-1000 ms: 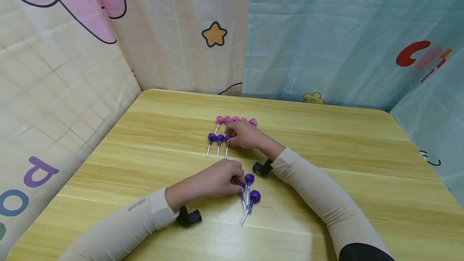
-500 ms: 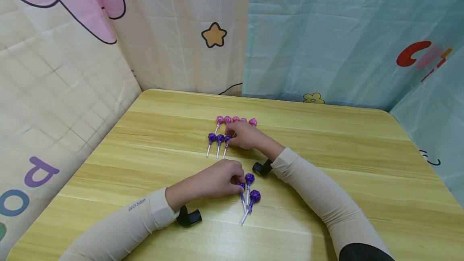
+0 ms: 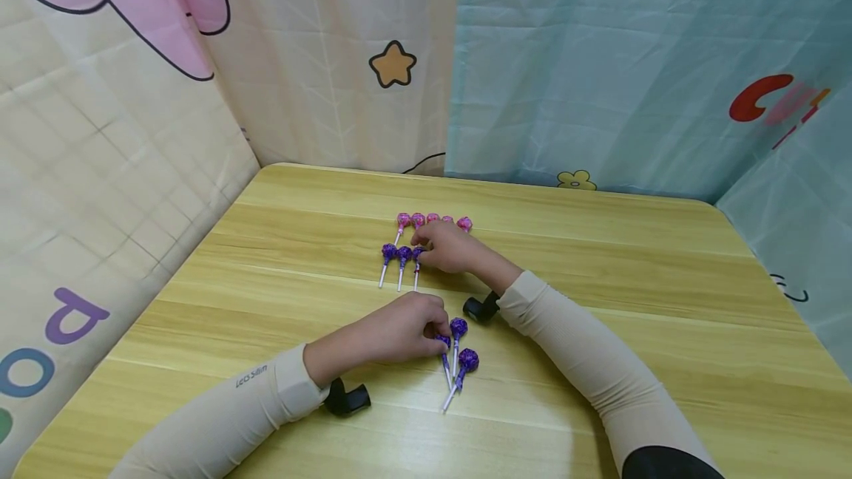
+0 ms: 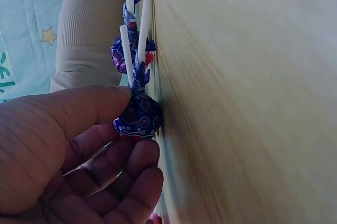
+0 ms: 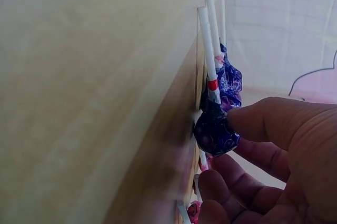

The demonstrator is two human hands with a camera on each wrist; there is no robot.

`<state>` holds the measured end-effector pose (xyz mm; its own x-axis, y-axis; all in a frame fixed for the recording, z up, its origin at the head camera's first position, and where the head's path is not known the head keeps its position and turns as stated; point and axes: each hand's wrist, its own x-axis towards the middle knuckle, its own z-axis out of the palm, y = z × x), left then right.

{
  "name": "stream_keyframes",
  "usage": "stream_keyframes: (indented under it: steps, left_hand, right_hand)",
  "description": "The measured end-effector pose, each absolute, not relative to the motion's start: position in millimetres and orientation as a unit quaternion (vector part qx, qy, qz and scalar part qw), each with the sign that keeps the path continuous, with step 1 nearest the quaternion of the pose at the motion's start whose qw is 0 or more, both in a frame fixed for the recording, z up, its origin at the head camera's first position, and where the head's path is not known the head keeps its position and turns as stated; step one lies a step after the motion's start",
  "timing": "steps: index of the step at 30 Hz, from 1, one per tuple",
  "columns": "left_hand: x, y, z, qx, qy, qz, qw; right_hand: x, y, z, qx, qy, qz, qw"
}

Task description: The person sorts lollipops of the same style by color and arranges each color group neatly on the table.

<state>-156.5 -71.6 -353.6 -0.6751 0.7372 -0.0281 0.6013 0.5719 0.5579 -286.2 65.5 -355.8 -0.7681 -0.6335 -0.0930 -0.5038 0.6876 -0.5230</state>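
Observation:
My right hand (image 3: 454,248) pinches the wrapped head of a purple lollipop (image 5: 216,133) between thumb and fingers. That lollipop lies at the right end of a short row, beside two more purple lollipops (image 3: 404,254), all sticks pointing toward me. Closer to me, my left hand (image 3: 407,325) holds another purple lollipop (image 4: 141,117) by its head, thumb at the wrapper's neck. Two loose purple lollipops (image 3: 469,361) lie just right of it, sticks crossing near the bottom. Behind the right hand runs a row of several pink lollipops (image 3: 403,220), partly covered by the fingers.
Everything lies on a wood-grain table (image 3: 279,242). Black wrist cameras (image 3: 346,398) stick out from both sleeves, low over the tabletop. Printed curtains (image 3: 319,58) stand behind the table's far edge and at both sides, with a thin dark cable (image 3: 424,160) at the back.
The stick of the lollipop in my right hand swung left, then back to nearly straight, in line with its neighbours. My left hand and the loose lollipops stayed put.

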Motion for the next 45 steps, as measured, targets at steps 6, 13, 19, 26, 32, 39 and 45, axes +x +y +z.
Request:
stream_keyframes:
  steps: [6, 13, 19, 26, 32, 39, 45]
  left_hand:
    - [-156, -72, -352, 0.384, 0.875, 0.265, 0.127]
    - [-155, -72, -351, 0.384, 0.874, 0.269, 0.128]
    - [-155, -72, -351, 0.379, 0.875, 0.271, 0.133]
    - [-155, -72, -352, 0.381, 0.876, 0.266, 0.132]
    - [-155, -72, -353, 0.381, 0.876, 0.267, 0.131]
    - [-156, -71, -353, 0.383, 0.875, 0.267, 0.129]
    - [-156, -70, -353, 0.378, 0.877, 0.266, 0.132]
  right_hand:
    - [-285, 66, -355, -0.302, 0.909, -0.250, 0.138]
    - [-284, 66, -355, -0.304, 0.907, -0.257, 0.138]
    - [-284, 69, -357, -0.310, 0.905, -0.263, 0.126]
    - [-282, 76, -358, -0.314, 0.897, -0.288, 0.118]
    - [-280, 89, -359, -0.305, 0.897, -0.299, 0.117]
    - [-269, 108, -356, -0.297, 0.899, -0.299, 0.122]
    - [-250, 128, -353, -0.295, 0.894, -0.310, 0.131]
